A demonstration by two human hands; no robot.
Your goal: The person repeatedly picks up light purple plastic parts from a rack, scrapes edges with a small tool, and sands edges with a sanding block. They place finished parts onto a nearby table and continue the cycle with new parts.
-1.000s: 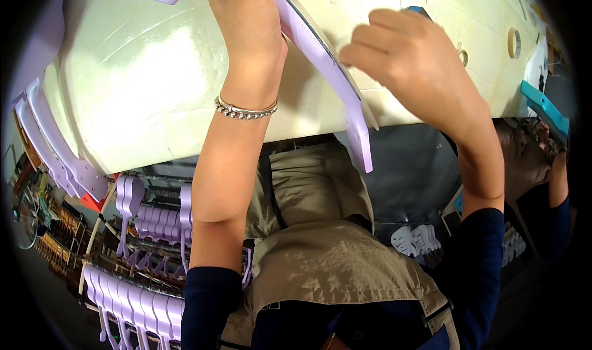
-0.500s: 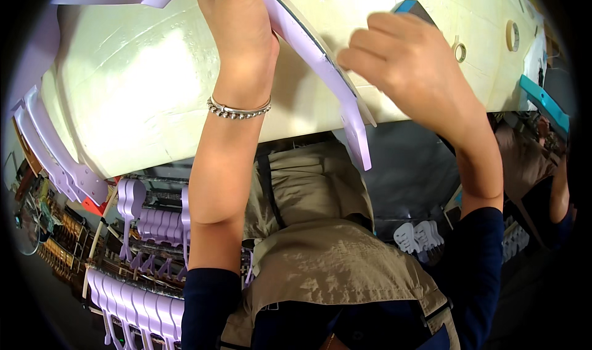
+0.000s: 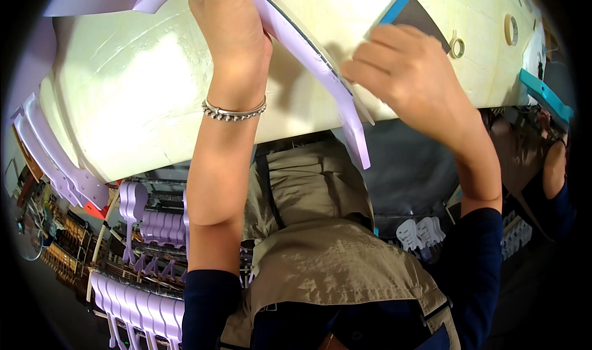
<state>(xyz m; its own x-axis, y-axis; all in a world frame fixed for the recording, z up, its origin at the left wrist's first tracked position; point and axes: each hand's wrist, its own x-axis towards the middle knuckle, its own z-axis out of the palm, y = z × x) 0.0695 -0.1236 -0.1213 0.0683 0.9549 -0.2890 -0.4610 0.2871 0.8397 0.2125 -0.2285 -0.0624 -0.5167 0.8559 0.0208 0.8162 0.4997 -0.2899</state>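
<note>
Lilac paint coats the pieces [image 3: 91, 188] at the table's far left end, and a row of hanging pieces [image 3: 148, 310] in the same colour fills the rack below. Going right, your left hand [image 3: 229, 26] is closed around the long lilac neck [image 3: 311, 59] near the top of your view, a few of its fingertips showing past the far edge. That neck is above the pale table [image 3: 145, 122], its long axis slanting from your left hand down and to the right, with its narrow end reaching past the front edge toward your body. A thin pale strip [image 3: 365, 111] follows its right side. Your right hand [image 3: 404, 69] is just to the right of that side and nearer the narrow end than your left; its fingers are curled in, their tips just beside the strip, though you cannot tell from here whether they pinch it, touch it or hold nothing. Behind those knuckles lies a grey and blue block [image 3: 422, 22], then a small tape roll [image 3: 457, 48] and a larger tape roll [image 3: 511, 30]. At the far right are a teal piece [image 3: 546, 96] and a co-worker's arm [image 3: 555, 165].
</note>
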